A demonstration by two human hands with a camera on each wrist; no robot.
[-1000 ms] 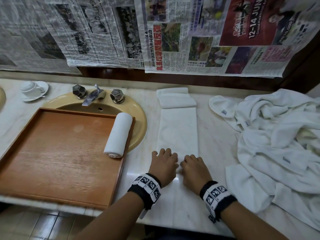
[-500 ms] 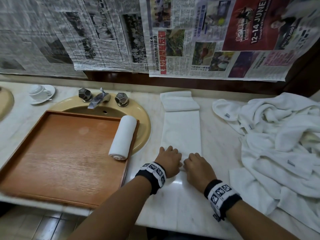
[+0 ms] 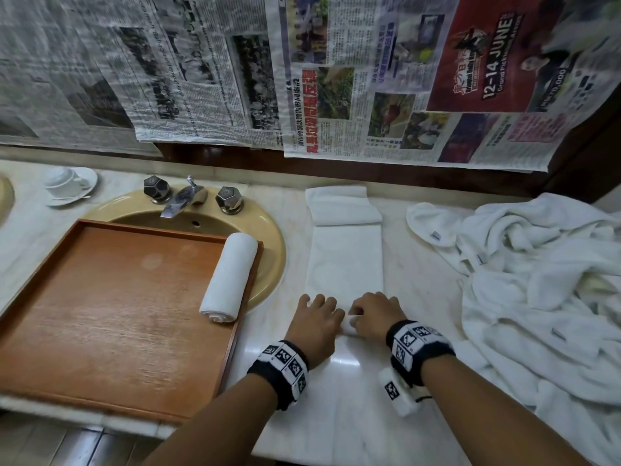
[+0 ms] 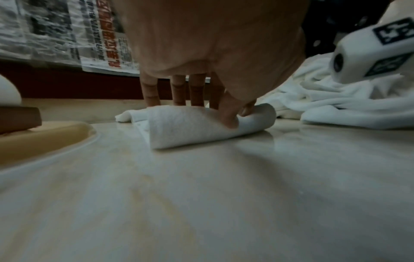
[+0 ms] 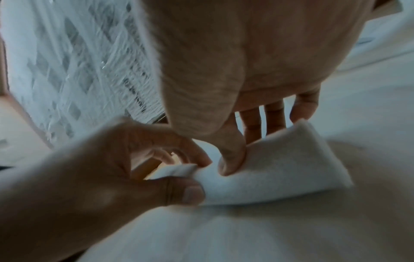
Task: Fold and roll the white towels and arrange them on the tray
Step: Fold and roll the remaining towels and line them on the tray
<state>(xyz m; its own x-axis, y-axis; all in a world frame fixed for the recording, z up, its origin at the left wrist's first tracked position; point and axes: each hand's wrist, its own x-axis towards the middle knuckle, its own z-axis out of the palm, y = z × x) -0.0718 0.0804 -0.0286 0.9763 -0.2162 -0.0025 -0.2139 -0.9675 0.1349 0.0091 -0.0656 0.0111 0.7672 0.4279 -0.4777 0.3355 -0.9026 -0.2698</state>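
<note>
Left hand (image 3: 316, 322) and right hand (image 3: 376, 314) sit side by side at lower centre of the head view, fingers curled over and thumbs tucked against the started roll (image 4: 208, 124), both clamped on it. The roll's axis runs left to right across the frame. The unrolled strip of the folded towel (image 3: 346, 260) extends straight away from the fingers toward the top of the frame. Judgement: the roll must advance directly along that strip. One rolled towel (image 3: 228, 277) lies in the tray (image 3: 111, 314), left of the hands; loose towels (image 3: 537, 280) are heaped on the bench (image 3: 336, 415) at right.
</note>
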